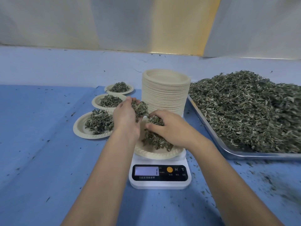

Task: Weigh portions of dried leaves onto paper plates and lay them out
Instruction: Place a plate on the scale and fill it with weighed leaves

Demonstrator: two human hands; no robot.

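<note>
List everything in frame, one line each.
Filled paper plates: 3, beige, row left of the scale
Plate stack: 1, beige, behind the scale
Weighing plate: 1, beige, on the scale
Portion: 1, green-grey, on the weighing plate
Scale: 1, white with black panel, centre
Tray: 1, metal, right
Leaf heap: 1, green-grey, on the tray
Table cover: 1, blue, crumb-strewn
Left hand: holds a leaf clump above the weighing plate
Right hand: grips the portion

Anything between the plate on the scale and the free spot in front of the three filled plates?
Nothing visible blocks it. The blue cloth this side of the nearest filled plate shows only leaf crumbs; the left hand and right hand grip dried leaves above the weighing plate.
</note>
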